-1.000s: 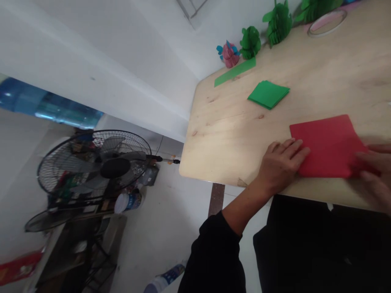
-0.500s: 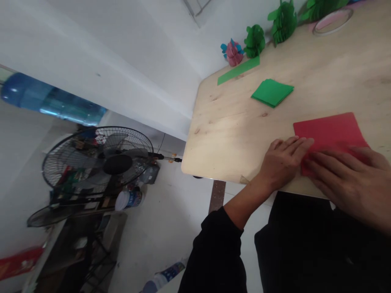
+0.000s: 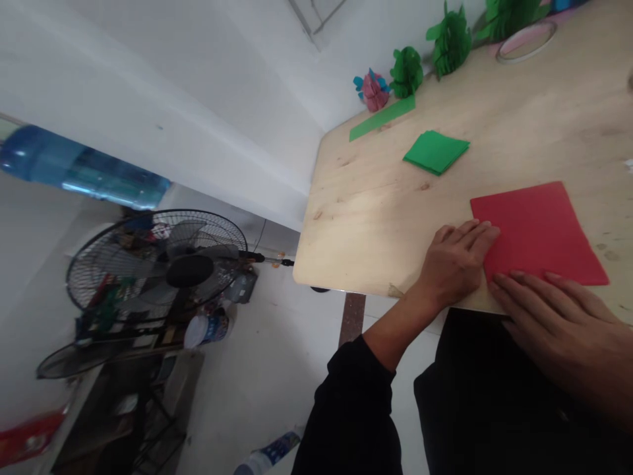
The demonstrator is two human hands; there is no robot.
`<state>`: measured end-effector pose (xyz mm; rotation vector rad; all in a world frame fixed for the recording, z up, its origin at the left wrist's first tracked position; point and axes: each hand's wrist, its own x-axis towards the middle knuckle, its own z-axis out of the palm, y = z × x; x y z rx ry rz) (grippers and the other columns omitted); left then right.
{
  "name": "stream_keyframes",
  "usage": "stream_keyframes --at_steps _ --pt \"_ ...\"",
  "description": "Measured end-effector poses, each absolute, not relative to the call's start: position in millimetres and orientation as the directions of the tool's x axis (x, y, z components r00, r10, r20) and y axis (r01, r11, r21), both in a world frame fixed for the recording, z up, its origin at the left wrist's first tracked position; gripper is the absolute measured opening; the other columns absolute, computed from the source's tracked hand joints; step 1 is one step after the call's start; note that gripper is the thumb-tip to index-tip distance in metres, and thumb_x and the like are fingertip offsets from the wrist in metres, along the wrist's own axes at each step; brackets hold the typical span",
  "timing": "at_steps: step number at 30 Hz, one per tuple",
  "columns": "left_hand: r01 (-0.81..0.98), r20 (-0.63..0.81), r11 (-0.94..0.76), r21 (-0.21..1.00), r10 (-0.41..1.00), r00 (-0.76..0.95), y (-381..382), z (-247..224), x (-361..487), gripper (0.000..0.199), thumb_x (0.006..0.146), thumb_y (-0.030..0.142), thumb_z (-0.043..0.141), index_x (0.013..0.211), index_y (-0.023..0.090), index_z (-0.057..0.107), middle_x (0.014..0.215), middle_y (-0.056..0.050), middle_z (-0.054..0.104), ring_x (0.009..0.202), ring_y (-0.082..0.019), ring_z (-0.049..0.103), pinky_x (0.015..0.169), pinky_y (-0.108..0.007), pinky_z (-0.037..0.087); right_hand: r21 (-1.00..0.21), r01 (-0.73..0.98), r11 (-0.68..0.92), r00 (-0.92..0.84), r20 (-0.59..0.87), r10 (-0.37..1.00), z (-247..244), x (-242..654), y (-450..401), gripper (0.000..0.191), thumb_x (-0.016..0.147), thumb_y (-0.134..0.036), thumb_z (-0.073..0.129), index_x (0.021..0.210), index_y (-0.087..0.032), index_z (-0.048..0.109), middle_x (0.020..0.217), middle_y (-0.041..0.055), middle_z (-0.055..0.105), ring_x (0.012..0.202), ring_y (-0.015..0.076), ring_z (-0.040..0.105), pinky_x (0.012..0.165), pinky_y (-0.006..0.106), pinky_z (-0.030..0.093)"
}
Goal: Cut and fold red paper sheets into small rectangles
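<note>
A red square of paper lies flat on the wooden table, close to its front edge. My left hand rests on the paper's left edge, its fingers lying flat and pointing right. Along the lower edge of the paper, my right hand lies with its fingers stretched out, the fingertips touching the red sheet. Neither hand grips anything. Beyond the red paper is a small stack of green paper, and behind that a green strip.
Against the wall stand a pink and blue paper figure and green paper figures. A round ring lies at the back. Left of the table are a black fan and a blue water bottle.
My right hand has slid down toward the table's front edge, uncovering more of the red paper. My left hand stays almost where it was. The view has shifted slightly.
</note>
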<state>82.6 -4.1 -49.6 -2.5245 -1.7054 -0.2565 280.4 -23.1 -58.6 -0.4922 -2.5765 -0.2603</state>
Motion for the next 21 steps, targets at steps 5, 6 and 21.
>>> stream_keyframes --at_steps 5,6,21 --pt "0.934 0.212 -0.355 0.046 0.917 0.338 -9.8 -49.7 88.7 0.046 0.096 0.024 0.033 0.135 0.012 0.052 0.141 -0.008 0.056 0.134 -0.019 0.046 0.107 -0.038 0.036 0.051 0.441 0.896 -0.79 0.496 0.361 -63.1 277.8 -33.1 0.05 0.087 -0.013 0.048 0.134 0.003 0.044 0.132 0.0263 0.053 0.115 0.0409 0.054 0.095 0.056 0.046" --pt "0.932 0.219 -0.359 0.042 0.914 0.342 -11.1 -50.6 89.3 0.046 0.096 0.025 0.034 0.135 0.012 0.052 0.141 -0.009 0.056 0.134 -0.02 0.046 0.107 -0.039 0.036 -0.001 0.463 0.886 -0.775 0.485 0.405 -63.8 276.7 -35.3 0.05 0.088 -0.012 0.048 0.135 0.002 0.043 0.133 0.0252 0.053 0.118 0.0405 0.052 0.098 0.057 0.044" --pt "0.926 0.221 -0.376 -0.045 0.9 0.376 -15.9 -56.8 90.1 0.045 0.096 0.032 0.038 0.137 0.016 0.052 0.145 -0.012 0.05 0.136 -0.025 0.044 0.109 -0.044 0.035 0.062 0.493 0.868 -0.766 0.503 0.399 -65.0 316.7 -25.1 0.05 0.089 -0.02 0.044 0.137 -0.006 0.046 0.131 0.0231 0.056 0.113 0.038 0.057 0.095 0.058 0.043"
